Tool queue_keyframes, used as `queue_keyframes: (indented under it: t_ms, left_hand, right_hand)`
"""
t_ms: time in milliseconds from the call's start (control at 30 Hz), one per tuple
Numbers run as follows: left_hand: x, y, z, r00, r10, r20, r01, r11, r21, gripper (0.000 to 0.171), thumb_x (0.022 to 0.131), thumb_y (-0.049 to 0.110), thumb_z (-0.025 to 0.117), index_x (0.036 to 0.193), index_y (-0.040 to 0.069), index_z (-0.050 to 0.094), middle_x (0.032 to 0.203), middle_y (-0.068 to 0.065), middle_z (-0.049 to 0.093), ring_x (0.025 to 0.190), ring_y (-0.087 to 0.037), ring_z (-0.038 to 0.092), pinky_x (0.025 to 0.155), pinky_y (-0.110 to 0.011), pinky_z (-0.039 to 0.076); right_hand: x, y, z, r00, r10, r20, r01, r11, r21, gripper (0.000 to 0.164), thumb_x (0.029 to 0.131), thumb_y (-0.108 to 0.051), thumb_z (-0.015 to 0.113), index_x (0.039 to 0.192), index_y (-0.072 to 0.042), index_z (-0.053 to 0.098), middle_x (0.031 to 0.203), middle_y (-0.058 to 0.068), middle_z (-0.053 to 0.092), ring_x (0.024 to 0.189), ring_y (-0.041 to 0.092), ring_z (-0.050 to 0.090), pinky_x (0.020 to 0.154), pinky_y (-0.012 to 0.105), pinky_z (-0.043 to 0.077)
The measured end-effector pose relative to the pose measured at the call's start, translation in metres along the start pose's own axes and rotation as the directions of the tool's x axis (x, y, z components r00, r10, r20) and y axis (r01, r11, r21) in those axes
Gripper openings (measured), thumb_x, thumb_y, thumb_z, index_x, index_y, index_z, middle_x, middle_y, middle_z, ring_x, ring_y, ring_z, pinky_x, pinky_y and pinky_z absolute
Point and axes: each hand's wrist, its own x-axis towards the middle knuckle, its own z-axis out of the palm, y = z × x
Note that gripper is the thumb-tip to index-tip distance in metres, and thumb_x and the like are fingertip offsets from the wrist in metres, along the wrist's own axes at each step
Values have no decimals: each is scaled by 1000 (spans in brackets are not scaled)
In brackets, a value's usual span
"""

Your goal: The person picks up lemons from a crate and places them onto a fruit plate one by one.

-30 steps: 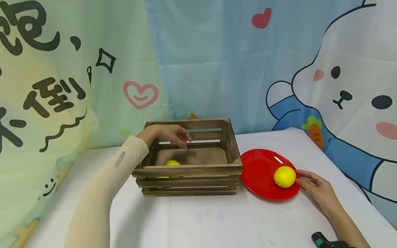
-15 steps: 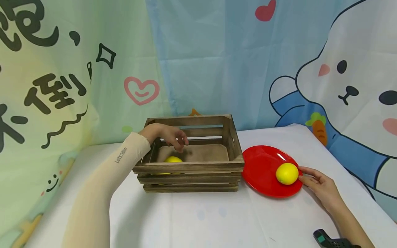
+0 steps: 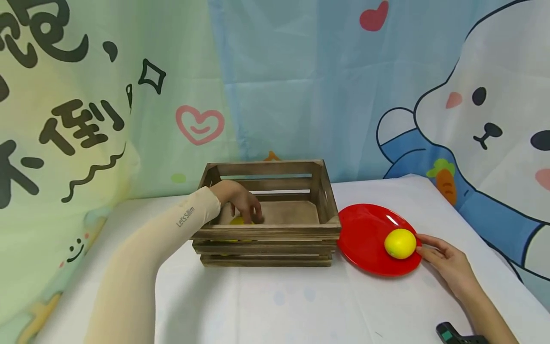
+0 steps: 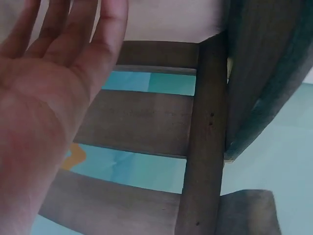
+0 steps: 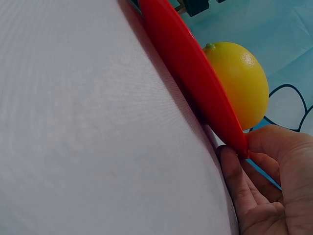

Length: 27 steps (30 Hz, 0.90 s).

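In the head view, the left hand [image 3: 242, 199] hangs inside a slatted wooden crate [image 3: 266, 232] at the centre of the frame, its fingers pointing down just beside or on a lemon [image 3: 237, 221] in the crate's left half. Whether they touch it cannot be told. More yellow shows through the front gaps; whether that is another fruit is hidden. At the right of the frame, a red plate [image 3: 365, 239] lies on the white tablecloth [image 3: 283, 306], near the crate's right end, and bears a second lemon [image 3: 400, 243] close to its right edge. There the right hand [image 3: 447, 262] pinches the rim.

In the left wrist view, the palm and fingers fill the upper left, the fingers nearly straight and slightly apart, their tips cut off by the frame. Crate slats run across the middle; no lemon shows.

In the right wrist view, digits clamp the rim from both faces at the lower right. The fruit sits on the plate at the upper right, with a green nub [image 5: 210, 46] at one end. Each lemon is probably light, firm and smooth, inclined to roll, and best taken around its widest part. The plate looks stiff, thin and rather slick; its rim gives the surest hold.
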Motion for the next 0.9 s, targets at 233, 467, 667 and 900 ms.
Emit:
queue_keyframes:
  t_ms: [233, 467, 667, 900]
  left_hand:
    - [3, 5, 4, 993, -109, 53, 106, 992, 64, 59, 98, 14, 59, 152, 21, 36, 156, -7, 33, 134, -24, 43, 83, -37, 50]
    - [4, 7, 4, 995, -93, 38, 90, 993, 75, 60, 96, 19, 60, 151, 18, 36, 156, -6, 31, 99, -13, 49, 72, -29, 42]
    - [8, 8, 2, 999, -43, 10, 42, 997, 67, 52, 93, 30, 66, 140, 17, 48, 121, -6, 47, 52, -8, 21, 58, -26, 26]
    - [4, 9, 2, 998, 30, -51, -30, 1000, -5, 43, 93, 23, 64, 133, 13, 48, 119, -8, 47, 85, -13, 51, 74, -26, 52]
  right_hand:
    - [-2, 4, 2, 1000, -11, -8, 12, 999, 47, 62, 96, -44, 58, 142, -4, 46, 111, -25, 49, 87, -23, 49, 71, 7, 48]
    - [2, 5, 2, 1000, -30, -6, 30, 999, 43, 61, 96, -44, 58, 142, -6, 46, 113, -24, 48, 89, -23, 47, 72, 7, 49]
    - [3, 5, 1, 999, -36, -5, 36, 998, 52, 60, 96, -45, 59, 141, -8, 48, 111, -28, 45, 90, -23, 47, 72, 7, 49]
    - [3, 4, 2, 999, -32, -1, 32, 997, 73, 57, 95, -43, 59, 141, -10, 49, 109, -29, 47, 89, -23, 47, 71, 6, 48]
